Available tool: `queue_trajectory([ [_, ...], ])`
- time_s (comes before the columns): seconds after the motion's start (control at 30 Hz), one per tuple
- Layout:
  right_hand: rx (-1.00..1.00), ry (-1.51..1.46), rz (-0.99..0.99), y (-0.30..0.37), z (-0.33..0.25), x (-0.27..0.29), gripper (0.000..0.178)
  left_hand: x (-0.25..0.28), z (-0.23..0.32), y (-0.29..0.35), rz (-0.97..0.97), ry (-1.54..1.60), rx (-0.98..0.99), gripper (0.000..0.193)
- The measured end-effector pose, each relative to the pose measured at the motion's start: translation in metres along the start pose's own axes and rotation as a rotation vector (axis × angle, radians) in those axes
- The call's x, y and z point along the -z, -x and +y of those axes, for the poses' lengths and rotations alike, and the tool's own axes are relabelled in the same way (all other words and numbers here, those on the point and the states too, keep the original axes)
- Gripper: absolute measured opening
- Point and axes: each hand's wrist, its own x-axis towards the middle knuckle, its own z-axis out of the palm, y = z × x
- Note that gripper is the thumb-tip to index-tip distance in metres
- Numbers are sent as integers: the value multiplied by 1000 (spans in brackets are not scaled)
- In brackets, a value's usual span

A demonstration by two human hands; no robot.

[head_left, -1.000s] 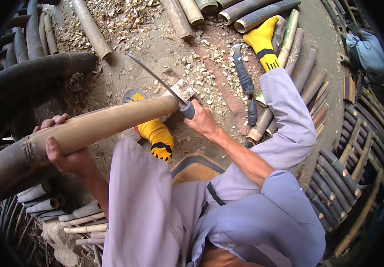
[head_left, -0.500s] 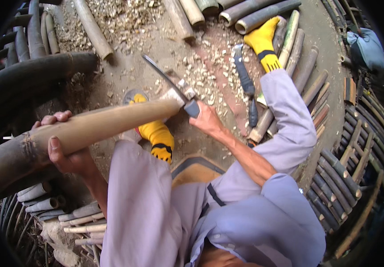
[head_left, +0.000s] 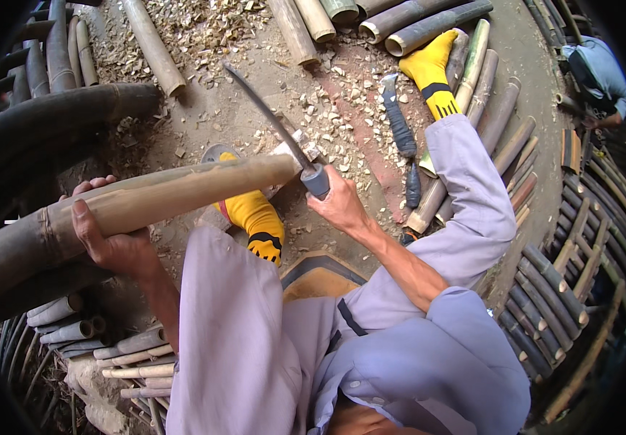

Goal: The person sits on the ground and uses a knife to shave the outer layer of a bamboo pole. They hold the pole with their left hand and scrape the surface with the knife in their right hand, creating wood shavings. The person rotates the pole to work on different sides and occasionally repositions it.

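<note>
My left hand [head_left: 114,250] wraps round a thick bamboo pole [head_left: 182,194], thumb on the near side and fingertips over the far side. The pole slants from the far left toward the middle; its right part is pale and shaved, with a greenish strip along the top, while the left part stays dark. In my right hand [head_left: 343,206] is the handle of a machete [head_left: 273,123]. Its long dark blade points up and to the left, close beside the pole's right end. Behind that end a pale wooden block [head_left: 302,141] shows in part.
Wood chips [head_left: 342,101] litter the ground. A wrapped-handle blade [head_left: 398,123] lies near my yellow-socked right foot [head_left: 432,69]. Cut bamboo pieces [head_left: 498,112] line the right and far sides, with stacked bamboo [head_left: 545,297] beyond. Another person [head_left: 599,72] bends at the far right.
The pole has turned in my left hand, bringing the greenish strip into view. My right hand and the machete have shifted slightly. The other person at the far right has moved, an arm now showing.
</note>
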Motion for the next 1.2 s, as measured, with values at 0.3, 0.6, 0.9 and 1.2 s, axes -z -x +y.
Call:
queue_trajectory([
  [0.3, -27, 162, -40, -6, 43, -19, 31, -10, -4, 15, -58, -38, -144, 47],
  [0.6, 190, -61, 170, -2, 5, -9, 30, -5, -4, 13, -178, 44, -155, 52],
  [0.9, 81, -25, 45, 1, -4, 7, 35, 30, -9, 5, -371, 193, -172, 61],
  [1.2, -135, 138, -208, -11, 32, -11, 36, -18, 21, 19, 26, 2, -12, 48],
])
